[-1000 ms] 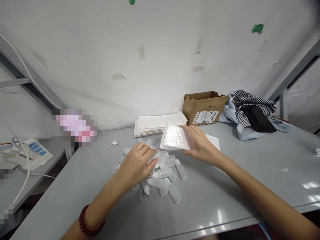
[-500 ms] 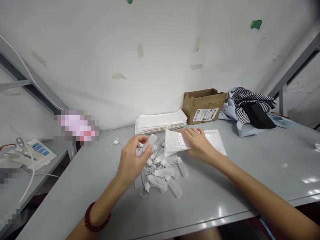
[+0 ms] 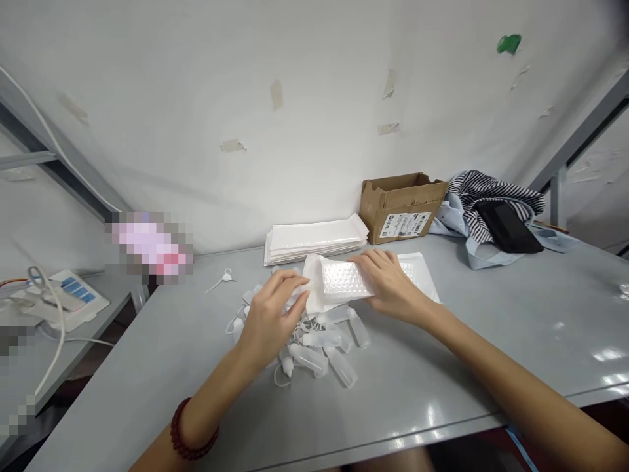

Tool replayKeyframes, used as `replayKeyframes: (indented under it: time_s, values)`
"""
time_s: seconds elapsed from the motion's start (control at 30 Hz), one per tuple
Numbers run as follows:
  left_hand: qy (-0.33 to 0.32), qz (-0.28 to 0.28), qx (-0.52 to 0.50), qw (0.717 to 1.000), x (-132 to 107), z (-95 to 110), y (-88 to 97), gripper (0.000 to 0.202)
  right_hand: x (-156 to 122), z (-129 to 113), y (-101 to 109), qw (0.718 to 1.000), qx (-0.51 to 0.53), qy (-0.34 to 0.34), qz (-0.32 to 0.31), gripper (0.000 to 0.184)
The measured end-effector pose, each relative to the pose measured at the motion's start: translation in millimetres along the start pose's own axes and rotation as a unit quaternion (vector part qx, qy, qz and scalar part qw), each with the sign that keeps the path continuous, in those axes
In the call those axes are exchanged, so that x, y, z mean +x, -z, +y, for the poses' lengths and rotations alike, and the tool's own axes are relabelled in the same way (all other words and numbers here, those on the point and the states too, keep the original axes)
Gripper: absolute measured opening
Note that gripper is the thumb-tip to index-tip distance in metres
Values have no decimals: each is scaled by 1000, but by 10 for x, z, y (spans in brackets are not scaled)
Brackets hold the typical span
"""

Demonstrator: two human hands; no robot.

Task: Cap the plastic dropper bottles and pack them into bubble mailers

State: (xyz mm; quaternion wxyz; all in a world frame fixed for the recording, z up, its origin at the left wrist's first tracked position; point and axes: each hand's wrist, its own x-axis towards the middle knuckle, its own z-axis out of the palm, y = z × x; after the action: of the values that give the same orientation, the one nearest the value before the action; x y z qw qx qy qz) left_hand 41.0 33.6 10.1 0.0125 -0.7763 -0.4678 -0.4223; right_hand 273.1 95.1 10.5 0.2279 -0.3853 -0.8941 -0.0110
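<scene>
My right hand (image 3: pixel 396 283) is closed on a white bubble mailer (image 3: pixel 343 280), whose open end and flap face left. In my left hand (image 3: pixel 275 311), pinched between thumb and fingers, is a small translucent squeeze bottle (image 3: pixel 297 289), mostly hidden by the fingers. Its end is right by the mailer's opening; whether it is inside, I cannot tell. Under and around the left hand lies a pile of similar plastic bottles (image 3: pixel 309 359) with thin white cap loops. Another mailer (image 3: pixel 417 272) lies flat beneath the right hand.
A stack of white mailers (image 3: pixel 314 237) lies by the wall, beside an open cardboard box (image 3: pixel 403 210). Striped cloth (image 3: pixel 496 190) and a black phone-like object (image 3: pixel 508 226) are at right. A loose white cap (image 3: pixel 226 276) lies on the grey table (image 3: pixel 162 367).
My left hand has brought the bottle right and slightly down, up to the mailer. The mailer's flap now extends left toward the fingers. My right hand has hardly moved.
</scene>
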Motion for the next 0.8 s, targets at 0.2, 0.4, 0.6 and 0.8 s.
replayKeyframes:
  time_s: [0.2, 0.4, 0.6, 0.8]
  values:
    - [-51, -20, -51, 997, -46, 11, -83, 23, -35, -92, -85, 999, 19, 26, -4, 53]
    - [-17, 40, -39, 998, -44, 115, -68, 29, -39, -107, -85, 999, 45, -3, 18, 47]
    - [110, 78, 20, 991, 10, 30, 14, 22, -20, -52, -65, 987, 103, -58, 111, 44]
    - [189, -71, 78, 976, 12, -142, 7, 19, 1, -2, 3, 965, 109, -131, 201, 41]
